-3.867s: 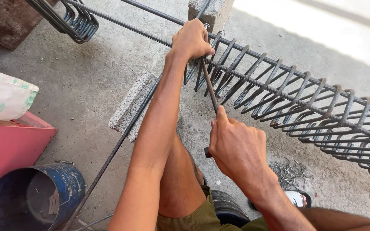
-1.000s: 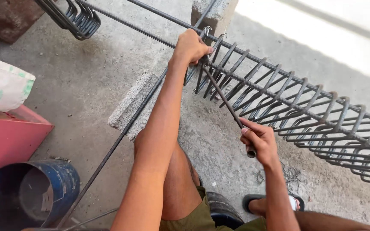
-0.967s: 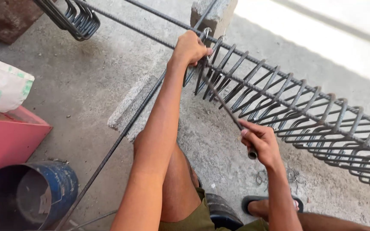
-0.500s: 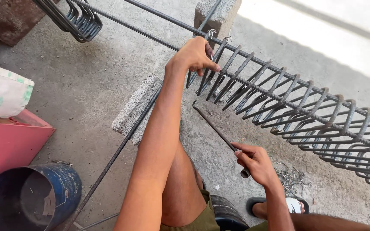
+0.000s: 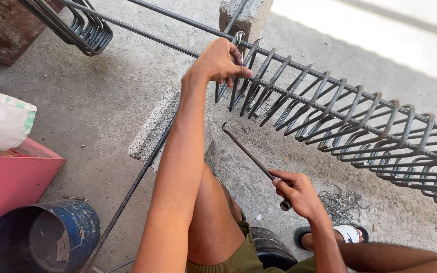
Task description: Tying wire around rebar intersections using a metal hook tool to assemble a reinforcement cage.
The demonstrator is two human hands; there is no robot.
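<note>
Rebar cage (image 5: 330, 121) lies across concrete blocks; left hand (image 5: 218, 60) pinches its tie wire, right hand (image 5: 297, 192) clasps the hook tool (image 5: 251, 156) below. Loose wire could slip or prick fingers.

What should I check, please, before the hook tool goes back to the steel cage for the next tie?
1. Left hand holds the top bar at the stirrups: ok.
2. Right hand grips the hook tool by its handle end: ok.
3. Hook tip is free, away from the cage: ok.
4. Tie wire shows at the joint beside the left fingers; whether tight: cannot tell.
5. Loose wire pieces lie near the sandalled foot: not ok.
</note>
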